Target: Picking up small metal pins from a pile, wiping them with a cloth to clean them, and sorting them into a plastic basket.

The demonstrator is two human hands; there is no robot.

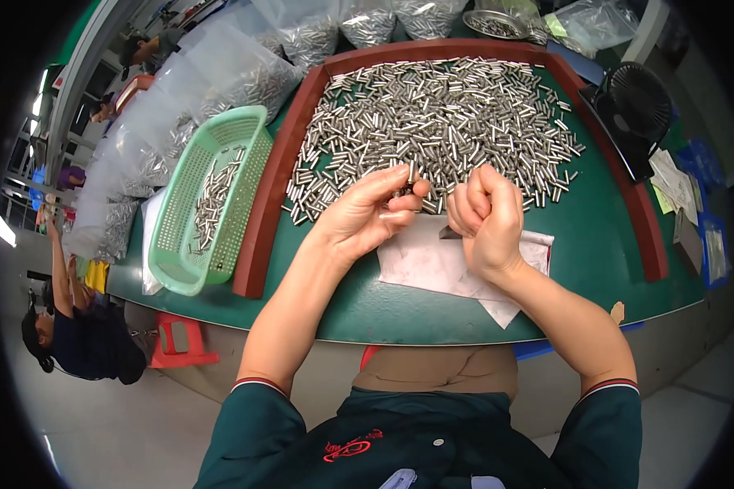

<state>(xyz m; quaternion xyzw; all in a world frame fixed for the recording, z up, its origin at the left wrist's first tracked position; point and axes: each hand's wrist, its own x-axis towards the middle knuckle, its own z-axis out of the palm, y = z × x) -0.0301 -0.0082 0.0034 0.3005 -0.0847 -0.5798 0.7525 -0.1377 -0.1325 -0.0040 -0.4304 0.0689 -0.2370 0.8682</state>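
My left hand [369, 210] is closed around a few small metal pins [409, 184], one of them standing up between thumb and fingers. To its right, my right hand [489, 216] is curled into a fist. A dark edge of something [448, 233] shows below its fingers, too little to name. Both hands are over a stained white cloth [424, 265] on the green table. Just beyond them spreads a large heap of short silvery metal pins [440, 114].
A dark red wooden frame [265, 204] borders the heap. Left of it stands a green plastic basket [171, 244] partly filled with pins. Clear bags of pins [310, 41] line the back and left. A black fan [632, 106] stands right. Another person [81, 334] is at far left.
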